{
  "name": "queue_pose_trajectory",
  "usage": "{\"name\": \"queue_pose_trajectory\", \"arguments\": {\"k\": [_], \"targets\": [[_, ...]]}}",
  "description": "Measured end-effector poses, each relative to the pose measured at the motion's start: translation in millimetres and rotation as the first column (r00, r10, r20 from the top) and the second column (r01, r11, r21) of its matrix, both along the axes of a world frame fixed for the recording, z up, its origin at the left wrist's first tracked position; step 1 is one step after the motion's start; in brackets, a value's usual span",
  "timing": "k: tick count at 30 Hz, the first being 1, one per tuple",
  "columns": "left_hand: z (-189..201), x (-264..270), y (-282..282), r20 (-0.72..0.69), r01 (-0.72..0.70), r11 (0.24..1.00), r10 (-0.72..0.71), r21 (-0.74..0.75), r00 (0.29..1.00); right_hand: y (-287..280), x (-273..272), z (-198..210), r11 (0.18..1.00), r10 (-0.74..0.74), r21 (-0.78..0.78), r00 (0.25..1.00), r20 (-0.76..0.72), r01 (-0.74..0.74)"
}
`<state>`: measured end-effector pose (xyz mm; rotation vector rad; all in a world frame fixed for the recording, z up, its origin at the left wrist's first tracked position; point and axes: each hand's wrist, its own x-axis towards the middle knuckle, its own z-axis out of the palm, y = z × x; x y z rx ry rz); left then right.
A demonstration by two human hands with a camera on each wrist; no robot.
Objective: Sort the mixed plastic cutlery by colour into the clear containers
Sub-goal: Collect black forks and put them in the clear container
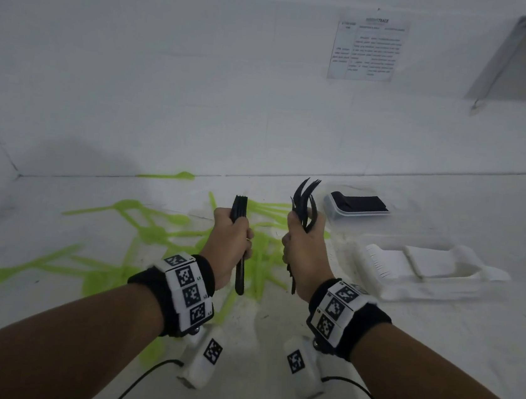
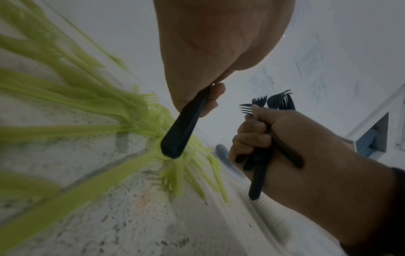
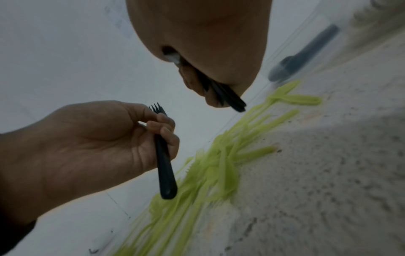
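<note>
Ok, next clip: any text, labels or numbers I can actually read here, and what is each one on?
"TRACE": the end of the heading on the paper sheet taped to the wall; its first letters are blurred.
The sheet's table text: too small and blurred to read.
The wristband markers: square black-and-white codes; the tiny characters beside them are unreadable.
The black forks and green cutlery: no text shows.

Lime-green plastic cutlery (image 1: 141,218) lies scattered over a white, grey-speckled work surface (image 1: 432,366). Above that green spread, a single black plastic fork (image 1: 241,229) and a bundle of black plastic forks (image 1: 305,204) stand out dark. Right of the spread, a clear plastic container (image 1: 357,207) shows black pieces inside; nearer, a second clear container (image 1: 427,270) shows white ones. Black wristbands (image 1: 176,291) carry white blocks printed with black-and-white square codes. Beyond the spread, the wall (image 1: 174,41) is white, with a white sheet of grey print (image 1: 367,47).
</note>
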<state>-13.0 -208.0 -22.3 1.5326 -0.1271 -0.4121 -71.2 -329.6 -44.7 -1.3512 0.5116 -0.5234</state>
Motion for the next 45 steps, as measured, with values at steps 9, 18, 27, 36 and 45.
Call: {"name": "queue_pose_trajectory", "arguments": {"k": [9,18,27,36,45], "targets": [[4,-10,-12,-0.121,0.048,0.985,-0.068,-0.166,0.990,16,0,3,0.943,0.167,-0.285,0.985,-0.043,-0.172],[-5,-4,-7,-0.102,0.034,0.983,-0.053,-0.179,0.993,19,-2,0,0.965,0.229,-0.132,0.973,0.002,-0.227],[-4,-2,0,-0.060,0.019,0.974,-0.033,-0.225,0.998,26,-4,4,0.974,0.227,-0.009,0.972,0.054,-0.227],[-9,3,7,-0.105,-0.012,0.978,-0.010,-0.206,0.994,21,1,4,0.991,0.093,0.096,0.996,-0.011,-0.091],[-14,4,6,-0.002,0.007,0.972,-0.007,-0.234,1.000,36,0,14,0.987,0.130,0.085,0.990,0.054,-0.134]]}}
